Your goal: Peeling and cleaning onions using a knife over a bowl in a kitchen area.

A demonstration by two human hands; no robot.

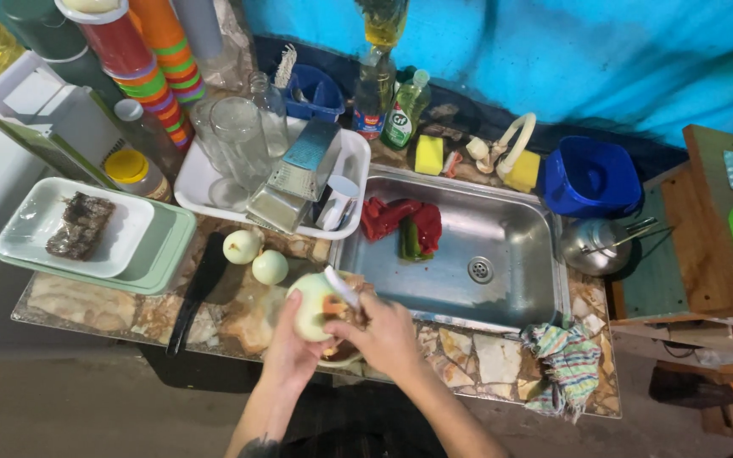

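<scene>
Left hand [288, 348] cups a peeled onion [311, 305] just left of the sink [502, 246] — right hand [383, 335], beside it, grips a knife [340, 286] against the onion.

Three onions [243, 246], two red peppers [388, 216], one green pepper [410, 242], two sponges [428, 154], one grater [294, 174], one kettle [594, 246].

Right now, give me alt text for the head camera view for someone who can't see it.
Left hand holds a peeled onion over a bowl while the right hand works a knife on it. Two more peeled onions lie left of a steel sink holding peppers.
</scene>
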